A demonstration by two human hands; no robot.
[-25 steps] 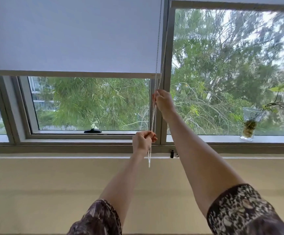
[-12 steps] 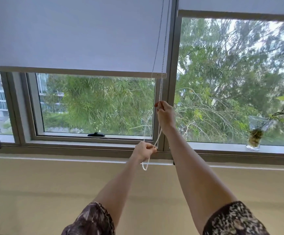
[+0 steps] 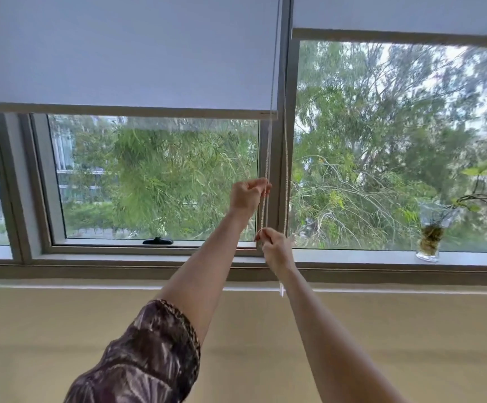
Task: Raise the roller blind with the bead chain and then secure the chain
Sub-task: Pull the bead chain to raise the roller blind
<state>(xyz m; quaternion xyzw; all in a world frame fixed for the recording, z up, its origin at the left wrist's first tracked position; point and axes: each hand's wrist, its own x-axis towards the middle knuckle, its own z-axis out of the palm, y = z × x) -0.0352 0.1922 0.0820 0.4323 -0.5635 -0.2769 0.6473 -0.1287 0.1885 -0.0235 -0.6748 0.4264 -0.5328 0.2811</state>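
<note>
A white roller blind (image 3: 125,53) covers the upper part of the left window; its bottom bar (image 3: 125,109) hangs across the pane. A thin bead chain (image 3: 268,146) drops along the grey mullion at the blind's right edge, in two strands. My left hand (image 3: 248,194) is high up, pinching the left strand. Below it my right hand (image 3: 275,248) grips the same strand near the sill. The chain's lower loop (image 3: 281,290) dangles just under my right wrist.
A second white blind (image 3: 402,16) sits higher over the right window. A glass vase with a plant (image 3: 430,237) stands on the sill at the right. A black window handle (image 3: 157,241) sits on the left frame. Beige wall lies below the sill.
My hands have swapped heights: the left hand rose from the sill up the chain, the right hand came down to the sill. The blind's bottom bar sits slightly higher against the window.
</note>
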